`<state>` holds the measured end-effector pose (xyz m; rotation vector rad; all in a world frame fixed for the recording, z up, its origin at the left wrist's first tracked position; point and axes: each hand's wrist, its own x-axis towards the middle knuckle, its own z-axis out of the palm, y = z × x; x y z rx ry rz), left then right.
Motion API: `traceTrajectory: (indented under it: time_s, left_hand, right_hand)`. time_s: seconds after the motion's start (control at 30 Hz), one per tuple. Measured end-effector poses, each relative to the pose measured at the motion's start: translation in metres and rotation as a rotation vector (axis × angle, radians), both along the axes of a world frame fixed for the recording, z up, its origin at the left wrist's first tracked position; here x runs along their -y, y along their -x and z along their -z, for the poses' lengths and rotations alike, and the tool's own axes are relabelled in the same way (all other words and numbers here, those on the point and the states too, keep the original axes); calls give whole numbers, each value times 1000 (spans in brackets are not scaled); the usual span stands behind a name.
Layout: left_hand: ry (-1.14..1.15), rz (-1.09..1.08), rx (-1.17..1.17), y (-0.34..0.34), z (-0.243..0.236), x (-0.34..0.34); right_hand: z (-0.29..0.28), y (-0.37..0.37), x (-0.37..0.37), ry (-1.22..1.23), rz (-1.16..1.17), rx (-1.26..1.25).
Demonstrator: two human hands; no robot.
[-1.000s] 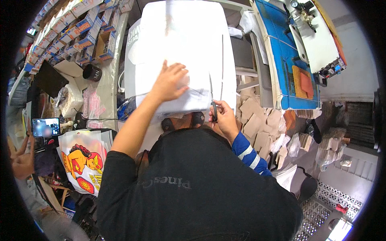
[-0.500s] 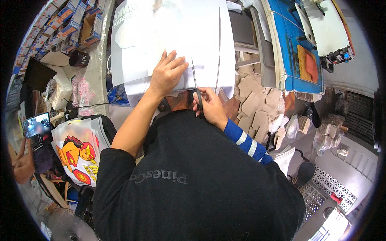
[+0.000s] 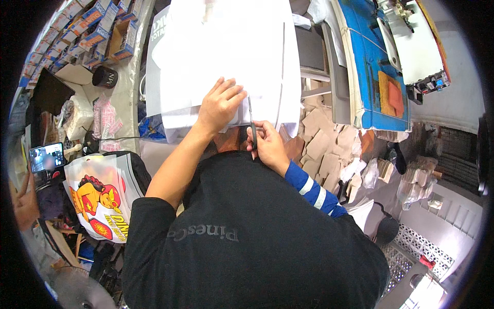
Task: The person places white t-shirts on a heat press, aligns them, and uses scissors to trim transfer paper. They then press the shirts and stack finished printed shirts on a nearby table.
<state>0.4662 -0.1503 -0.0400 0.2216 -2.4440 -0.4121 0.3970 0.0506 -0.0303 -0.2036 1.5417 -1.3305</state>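
Slender scissors (image 3: pixel 253 136) moved nearer the left hand (image 3: pixel 221 107) on translucent sheeting (image 3: pixel 180 87).

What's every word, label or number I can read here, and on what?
Wording left uncopied; print stands on:
Translucent sheet: pale lettering.
Black shirt: dark grey letters.
Dark cup: pale letters.
Cartoon-printed sheet: yellow lettering.
Stacked boxes: labels mostly too small.
Lit screen: too small to read.
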Motion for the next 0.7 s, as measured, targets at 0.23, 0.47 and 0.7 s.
traceTrajectory:
  time_s: [0.23,0.47,0.7]
  left_hand:
    - [-60,36,-68,-8,-18,-5]
    - [-126,19,-98,-15,-33,-11]
    - [-162,29,-145,-23,-50,-14]
  right_hand:
    - [-2,20,33,38,43,-18]
    - [-3,19,35,30,60,13]
    - [11,48,67,72,75,-68]
